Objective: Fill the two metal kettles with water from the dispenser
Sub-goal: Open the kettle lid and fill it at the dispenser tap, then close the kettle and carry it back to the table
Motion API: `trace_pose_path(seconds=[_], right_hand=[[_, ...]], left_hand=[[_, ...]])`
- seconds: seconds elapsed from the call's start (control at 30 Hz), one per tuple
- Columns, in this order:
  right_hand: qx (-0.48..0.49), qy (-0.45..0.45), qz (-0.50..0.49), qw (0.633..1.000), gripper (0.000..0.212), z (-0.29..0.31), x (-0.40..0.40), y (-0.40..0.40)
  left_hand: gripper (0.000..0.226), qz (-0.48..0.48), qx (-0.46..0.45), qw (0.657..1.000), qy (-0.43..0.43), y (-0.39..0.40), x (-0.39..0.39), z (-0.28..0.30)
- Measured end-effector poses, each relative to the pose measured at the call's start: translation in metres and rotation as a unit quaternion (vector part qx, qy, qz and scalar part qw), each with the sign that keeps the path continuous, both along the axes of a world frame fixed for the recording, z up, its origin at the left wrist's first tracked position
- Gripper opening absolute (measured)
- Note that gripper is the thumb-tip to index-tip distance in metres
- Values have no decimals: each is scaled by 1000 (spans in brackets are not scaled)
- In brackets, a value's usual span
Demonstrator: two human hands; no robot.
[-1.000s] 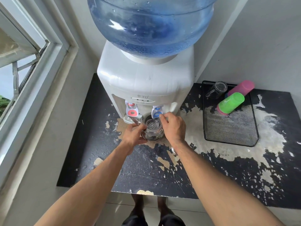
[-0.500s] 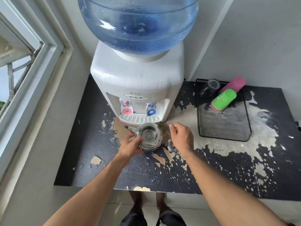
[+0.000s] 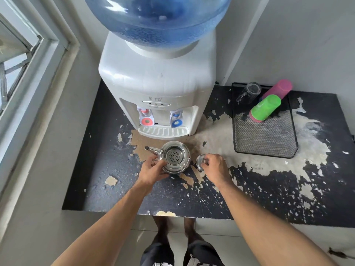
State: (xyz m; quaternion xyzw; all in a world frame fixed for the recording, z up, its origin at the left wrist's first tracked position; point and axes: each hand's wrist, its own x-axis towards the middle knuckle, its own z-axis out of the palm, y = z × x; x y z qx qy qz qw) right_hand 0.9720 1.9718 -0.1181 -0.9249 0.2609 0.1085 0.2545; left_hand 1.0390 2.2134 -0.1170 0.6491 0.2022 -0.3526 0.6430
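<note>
Both bare forearms reach forward side by side. The left hand [image 3: 151,169] curls its grip round the kettle [image 3: 173,157], thumb on top. The right hand [image 3: 215,167], knuckles up, pinches the lid [image 3: 200,162].

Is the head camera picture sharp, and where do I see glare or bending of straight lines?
Head view: mostly sharp around the kettle and both hands, left hand and right hand; daylight from the window makes bright glare spots on the water bottle and the dispenser; the wide-angle lens bows the window frame and wall edges; shadows are soft.
</note>
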Motion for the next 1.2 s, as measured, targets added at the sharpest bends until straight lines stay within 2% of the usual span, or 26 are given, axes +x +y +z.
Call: trace_pose_path(seconds=[0.13,0.23,0.33,0.43,0.53,0.67,0.87,1.2], right_hand=[[19,-23,6,1000,21,7,3,2],[30,-67,9,997,24,20,17,4],[59,-109,45,991,26,38,36,10],[80,-137,92,983,26,57,49,21],[100,-128,170,972,24,67,52,35],[52,-99,265,958,21,68,47,51],[13,-86,288,954,20,65,46,60],[-1,-77,299,951,22,65,46,67]], left_hand=[[54,4,-12,1000,15,2,0,-1],[52,-3,-16,1000,27,2,3,3],[45,-29,-15,999,36,1,7,11],[54,-57,-9,997,43,6,12,16],[60,-93,0,995,43,11,13,22],[52,-139,20,990,32,16,14,25],[44,-166,78,983,1,19,16,32],[27,-166,81,983,-17,14,15,41]])
